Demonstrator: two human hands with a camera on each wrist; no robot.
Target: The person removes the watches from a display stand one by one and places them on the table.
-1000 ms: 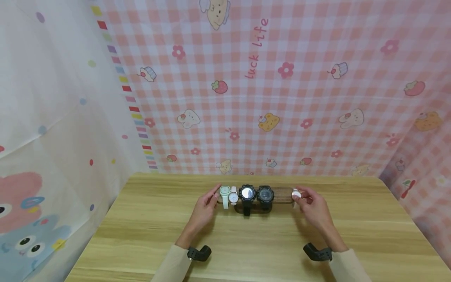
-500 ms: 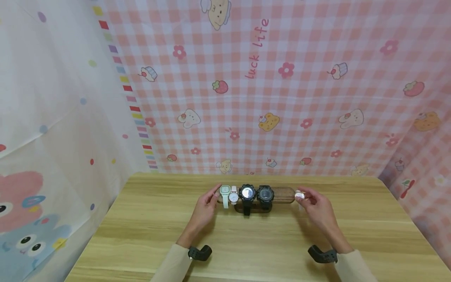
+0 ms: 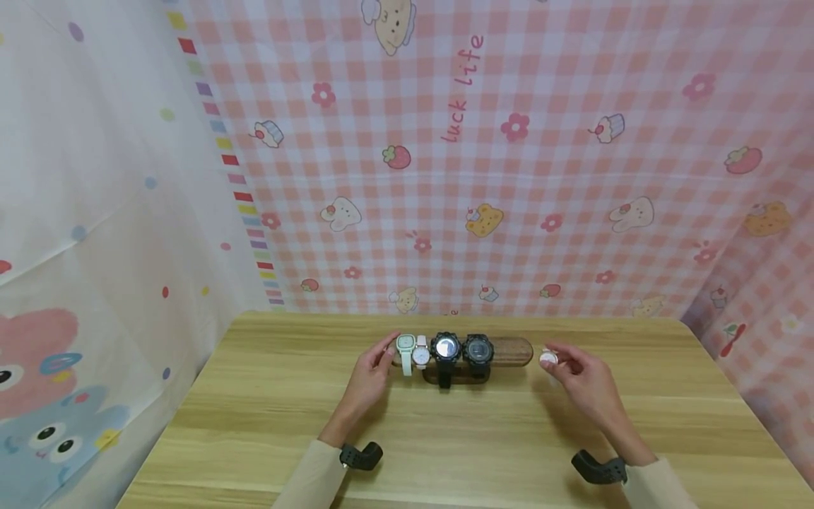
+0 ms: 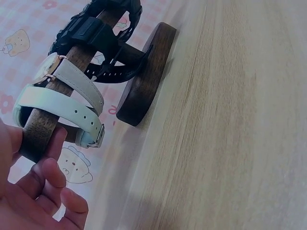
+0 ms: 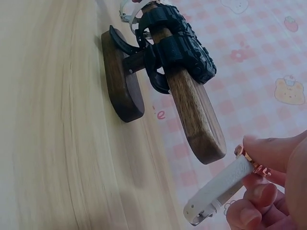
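A dark wooden watch stand (image 3: 512, 351) carries its watches along a raised bar. My left hand (image 3: 369, 375) pinches the bar's left end between thumb and fingers. Nearest that hand hangs a mint-green watch (image 3: 405, 343), then a white-strapped watch (image 3: 421, 356), then two bulky black watches (image 3: 447, 347). Just off the bar's right end, my right hand (image 3: 588, 380) pinches another white-strapped watch (image 5: 221, 184) by its rose-gold case. In the right wrist view, this strap forms a closed loop and the bar's bare end (image 5: 211, 148) is apart from it.
The stand's base (image 4: 146, 79) rests on a light wood table (image 3: 458, 438). Behind the table hangs a pink checked cloth (image 3: 483, 177), close to the stand. A white patterned cloth (image 3: 114, 233) borders the left side.
My right hand has slid the white-strapped watch rightward off the bar's end, and a gap now shows between them. The left hand has stayed at the bar's left end.
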